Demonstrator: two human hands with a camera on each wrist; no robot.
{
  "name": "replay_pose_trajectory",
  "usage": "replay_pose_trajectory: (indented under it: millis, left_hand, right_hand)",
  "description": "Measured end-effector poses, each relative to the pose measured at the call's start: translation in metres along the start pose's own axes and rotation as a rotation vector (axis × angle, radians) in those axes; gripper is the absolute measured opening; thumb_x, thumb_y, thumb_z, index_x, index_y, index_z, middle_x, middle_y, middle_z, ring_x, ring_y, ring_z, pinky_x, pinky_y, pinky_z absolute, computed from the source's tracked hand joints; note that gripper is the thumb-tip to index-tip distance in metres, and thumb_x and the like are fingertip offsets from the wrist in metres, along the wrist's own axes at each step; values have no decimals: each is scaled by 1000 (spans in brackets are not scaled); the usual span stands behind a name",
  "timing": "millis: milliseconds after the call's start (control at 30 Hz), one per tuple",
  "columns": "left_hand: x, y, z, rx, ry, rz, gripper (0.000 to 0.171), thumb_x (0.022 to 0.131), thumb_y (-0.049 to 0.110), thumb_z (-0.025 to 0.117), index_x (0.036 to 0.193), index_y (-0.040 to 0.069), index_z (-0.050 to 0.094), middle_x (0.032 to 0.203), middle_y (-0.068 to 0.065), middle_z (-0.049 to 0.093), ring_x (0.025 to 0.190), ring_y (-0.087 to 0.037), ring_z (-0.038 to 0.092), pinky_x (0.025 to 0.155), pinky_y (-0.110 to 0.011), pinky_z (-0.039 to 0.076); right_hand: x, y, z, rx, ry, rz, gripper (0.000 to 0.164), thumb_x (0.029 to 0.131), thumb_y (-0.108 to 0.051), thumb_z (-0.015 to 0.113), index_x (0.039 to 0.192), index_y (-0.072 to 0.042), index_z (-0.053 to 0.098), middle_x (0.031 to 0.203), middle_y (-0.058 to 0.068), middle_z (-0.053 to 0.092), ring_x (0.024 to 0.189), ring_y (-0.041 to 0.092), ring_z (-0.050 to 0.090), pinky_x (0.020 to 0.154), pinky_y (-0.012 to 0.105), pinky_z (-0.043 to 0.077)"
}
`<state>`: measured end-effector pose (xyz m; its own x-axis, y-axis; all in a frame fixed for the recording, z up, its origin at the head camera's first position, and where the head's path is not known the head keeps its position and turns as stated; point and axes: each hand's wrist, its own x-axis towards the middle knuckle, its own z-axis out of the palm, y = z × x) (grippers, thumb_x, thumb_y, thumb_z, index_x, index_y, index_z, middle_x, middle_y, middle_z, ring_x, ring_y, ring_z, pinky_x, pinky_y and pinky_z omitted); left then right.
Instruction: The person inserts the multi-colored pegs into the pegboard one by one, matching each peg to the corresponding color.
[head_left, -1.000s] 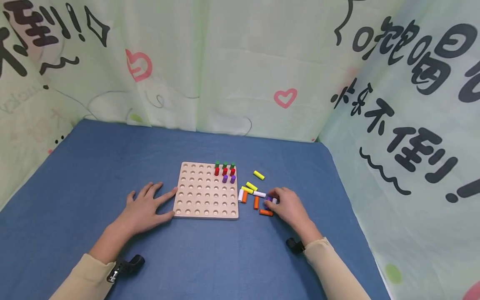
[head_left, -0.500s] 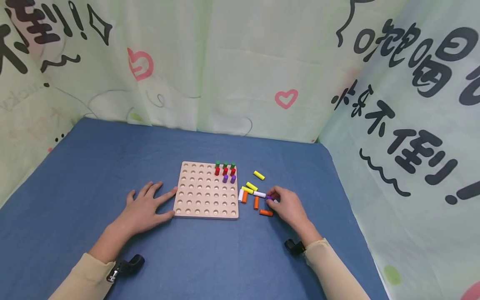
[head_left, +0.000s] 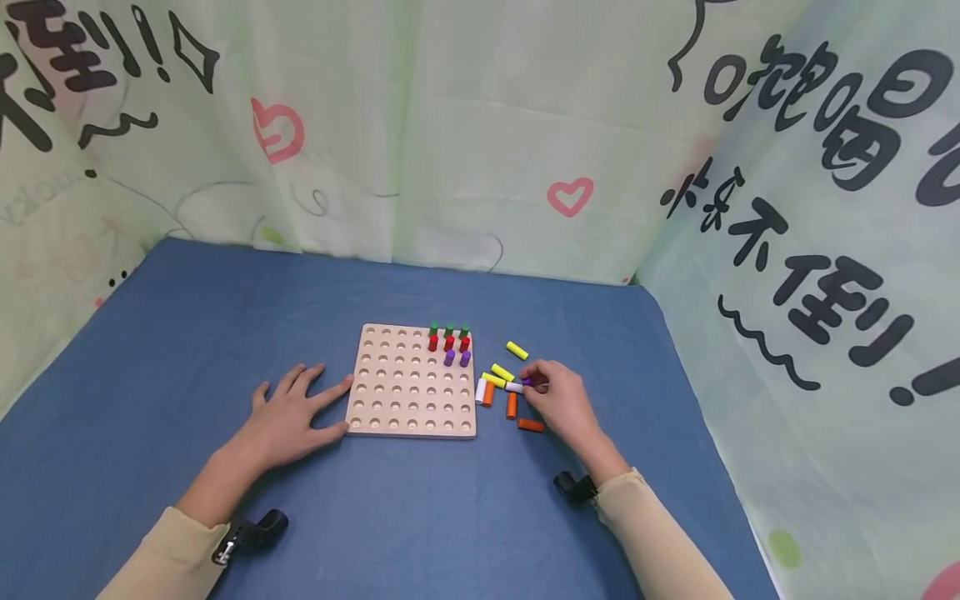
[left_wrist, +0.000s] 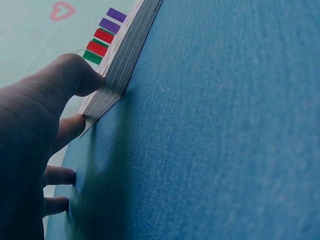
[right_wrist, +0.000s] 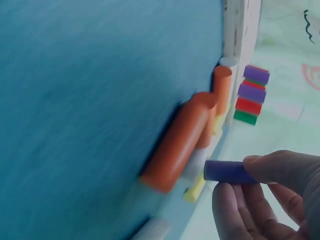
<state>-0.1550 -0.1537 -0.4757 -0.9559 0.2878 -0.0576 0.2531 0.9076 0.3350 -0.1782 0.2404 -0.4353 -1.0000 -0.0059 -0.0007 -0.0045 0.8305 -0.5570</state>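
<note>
A square wooden pegboard [head_left: 412, 392] with rows of round holes lies on the blue cloth. Green, red [head_left: 449, 343] and purple pegs [head_left: 465, 359] stand in its far right corner. My left hand [head_left: 288, 421] is spread flat beside the board, thumb and index fingertip touching its left edge. Between thumb and fingers my right hand [head_left: 558, 400] pinches a purple peg [right_wrist: 227, 171], lifted above the cloth. Loose pegs lie under and beside that hand: yellow [head_left: 502, 372], white [head_left: 481, 391] and orange [head_left: 512, 406].
One yellow peg [head_left: 517, 350] lies apart, farther back. An orange peg [head_left: 531, 425] is nearest the front of the loose group. Printed curtains [head_left: 480, 133] enclose the blue-covered table [head_left: 300, 292] at the back and sides.
My right hand has picked the purple peg up from the loose pegs and moved slightly up and left with it. The left hand stays at the board's edge.
</note>
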Motion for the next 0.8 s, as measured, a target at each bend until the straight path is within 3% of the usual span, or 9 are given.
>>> replay_pose_trajectory:
  millis: [233,700,800]
  left_hand:
    - [1,0,1,9,-7,-7,71,95,54,63,158,25,46,162,-25,34,150,-53,24,108,-84,17]
    - [1,-2,2,-3,-3,-2,71,95,54,64,158,26,45,163,-25,33,151,-53,23,108,-85,16]
    - [1,-2,2,-1,-2,-3,71,95,54,64,158,26,46,163,-25,33,151,-53,23,108,-85,16]
  right_hand:
    - [6,-19,9,49,19,-5,21,93,-7,76,113,-10,71,110,8,70,98,23,67,86,39,61]
    - [21,-46,25,179,64,-56,8,94,-20,78,98,-16,72,95,1,74,86,16,69,65,30,55]
    - [24,-52,30,190,78,-76,8,94,-20,78,97,-15,73,94,1,74,87,16,70,67,31,57]
